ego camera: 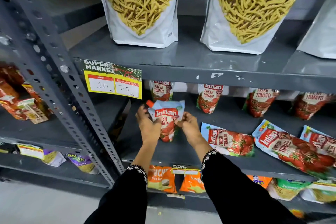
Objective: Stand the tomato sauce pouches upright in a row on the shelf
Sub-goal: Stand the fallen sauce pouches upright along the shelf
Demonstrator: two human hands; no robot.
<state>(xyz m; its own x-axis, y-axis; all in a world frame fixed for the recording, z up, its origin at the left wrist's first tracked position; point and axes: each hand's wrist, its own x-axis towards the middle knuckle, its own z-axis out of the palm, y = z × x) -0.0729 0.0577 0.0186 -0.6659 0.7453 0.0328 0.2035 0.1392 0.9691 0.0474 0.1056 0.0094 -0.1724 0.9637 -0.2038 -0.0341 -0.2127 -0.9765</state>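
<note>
Both hands, left (147,126) and right (188,126), grasping one pouch (167,122) by its sides, steadying it upright in front of back-row pouch (162,90); fallen pouches (229,141) to the right.

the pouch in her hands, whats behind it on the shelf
Behind the held pouch, gripped by the left hand and right hand, another tomato pouch stands upright at the back. Its lower part is covered, and the upper shelf edge hides its top.

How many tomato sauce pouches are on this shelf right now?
8: four standing along the back, one held upright in both hands, three lying flat at right. More may be hidden.
</note>
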